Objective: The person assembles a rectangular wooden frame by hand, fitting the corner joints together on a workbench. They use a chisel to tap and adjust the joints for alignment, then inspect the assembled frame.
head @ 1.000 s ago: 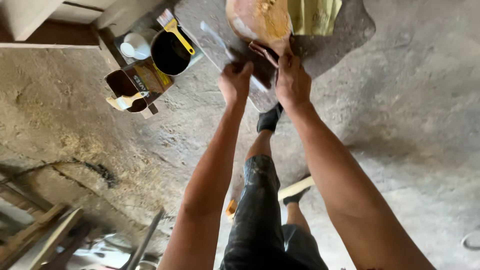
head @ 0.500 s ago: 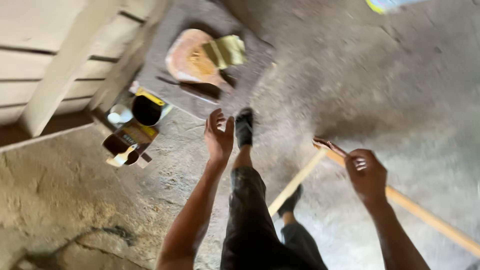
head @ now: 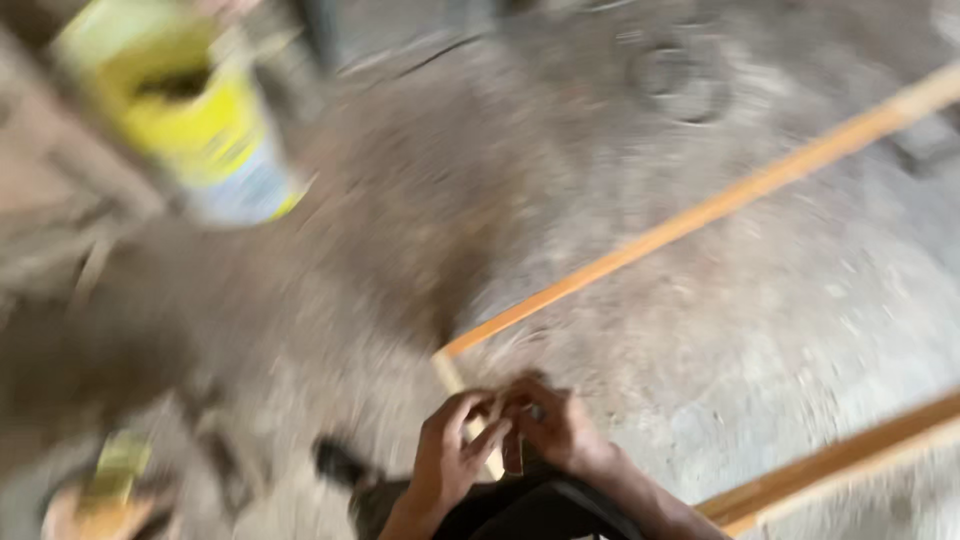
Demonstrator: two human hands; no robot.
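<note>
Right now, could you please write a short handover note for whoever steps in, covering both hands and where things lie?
Left hand: low in the frame, fingers curled against the right hand; the blur hides whether it grips anything.
Right hand: pressed to the left, with a small dark piece between them; the grip is unclear.
Things: a long wooden strip runs across the concrete floor from just above the hands to the upper right; a second wooden strip lies at lower right. A yellow can sits upper left.
Done or left: the blurred picture cannot settle either.
</note>
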